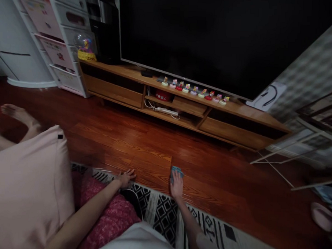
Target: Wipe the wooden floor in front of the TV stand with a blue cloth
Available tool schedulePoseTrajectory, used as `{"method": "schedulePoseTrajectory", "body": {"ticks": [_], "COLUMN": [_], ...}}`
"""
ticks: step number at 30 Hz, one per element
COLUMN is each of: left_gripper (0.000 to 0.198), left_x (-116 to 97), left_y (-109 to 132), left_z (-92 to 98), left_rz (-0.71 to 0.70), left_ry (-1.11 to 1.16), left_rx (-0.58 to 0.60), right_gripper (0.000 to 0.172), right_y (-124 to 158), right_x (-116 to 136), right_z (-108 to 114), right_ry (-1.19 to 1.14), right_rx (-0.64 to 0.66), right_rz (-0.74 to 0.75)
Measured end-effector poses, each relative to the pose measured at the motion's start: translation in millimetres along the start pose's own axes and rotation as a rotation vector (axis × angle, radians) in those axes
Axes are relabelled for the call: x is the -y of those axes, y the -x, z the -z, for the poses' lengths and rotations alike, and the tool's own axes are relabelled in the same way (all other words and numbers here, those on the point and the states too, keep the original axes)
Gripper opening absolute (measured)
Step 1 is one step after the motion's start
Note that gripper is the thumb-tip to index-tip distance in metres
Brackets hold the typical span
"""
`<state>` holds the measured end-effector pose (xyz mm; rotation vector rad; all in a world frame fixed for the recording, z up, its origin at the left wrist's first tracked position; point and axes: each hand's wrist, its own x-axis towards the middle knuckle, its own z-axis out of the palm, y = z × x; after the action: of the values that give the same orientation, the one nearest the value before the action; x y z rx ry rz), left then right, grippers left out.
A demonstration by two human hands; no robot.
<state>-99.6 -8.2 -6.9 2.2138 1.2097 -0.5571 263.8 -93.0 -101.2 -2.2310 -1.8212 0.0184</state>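
Note:
Resting on a folded blue cloth (177, 169) on the wooden floor (150, 162), my right hand (176, 184) holds it down under the fingers. The cloth lies just past the edge of a black-and-white patterned rug (166, 214), and part of it is hidden by the hand. To the left, my left hand (126, 178) is planted at the rug's edge with its fingers spread, and nothing is in it. A dark pink patterned fabric (115, 214) covers my leg beside the left forearm.
A low wooden TV stand (115, 91) spans the far side, bearing a large dark television (208, 38) and a row of small figurines (194, 90). A pale pink cushion (26, 184) is at left, near another person's bare feet (20, 118). A folding rack (285, 159) stands at right.

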Motion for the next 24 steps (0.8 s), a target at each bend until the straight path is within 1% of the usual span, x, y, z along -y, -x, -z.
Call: {"method": "schedulePoseTrajectory", "body": {"ticks": [2,3,5,6,8,9,10,11,13,16,19,21,22,23,24], "left_gripper": [0.072,0.072,0.072,0.072,0.07,0.071,0.071,0.072,0.073,0.071,0.069,0.067,0.066,0.065,0.064], "left_x": [-1,-1,-3,-4,-5,-6,-6,-6,-5,-2,0,0,-1,-1,-1], "left_y": [0,0,0,1,1,2,2,1,0,-2,-2,-1,-1,0,0], "left_z": [-0.2,0.0,1.2,2.1,3.8,4.3,4.6,4.5,3.8,2.7,2.6,2.8,3.0,3.1,3.2], "left_rz": [0.013,0.017,0.027,0.029,0.037,0.046,0.052,0.058,0.061,0.042,0.033,0.037,0.04,0.04,0.039], "left_ry": [-0.006,-0.007,-0.008,-0.008,-0.014,-0.02,-0.029,-0.038,-0.047,-0.03,-0.012,-0.014,-0.015,-0.015,-0.012], "left_rx": [-0.005,-0.008,-0.015,-0.016,-0.017,-0.014,-0.008,-0.004,-0.001,-0.016,-0.021,-0.022,-0.025,-0.027,-0.032], "right_gripper": [0.06,0.061,0.063,0.064,0.065,0.065,0.065,0.064,0.063,0.061,0.059,0.058,0.058,0.058,0.058], "right_y": [-6,-10,-20,-28,-47,-58,-70,-81,-99,-110,-96,-78,-68,-59,-51], "right_x": [-43,-58,-76,-77,-65,-54,-40,-24,14,76,135,162,170,172,168], "right_z": [12,16,21,21,18,15,13,10,5,-5,-20,-29,-32,-34,-33], "right_ry": [0.062,0.087,0.117,0.121,0.111,0.103,0.095,0.088,0.08,0.061,0.006,-0.061,-0.098,-0.132,-0.16], "right_rx": [-0.045,-0.074,-0.137,-0.17,-0.224,-0.233,-0.224,-0.198,-0.104,0.025,0.067,0.07,0.073,0.078,0.087], "right_rz": [-0.231,-0.338,-0.531,-0.617,-0.743,-0.761,-0.744,-0.697,-0.54,-0.275,-0.006,0.203,0.314,0.416,0.503]}}
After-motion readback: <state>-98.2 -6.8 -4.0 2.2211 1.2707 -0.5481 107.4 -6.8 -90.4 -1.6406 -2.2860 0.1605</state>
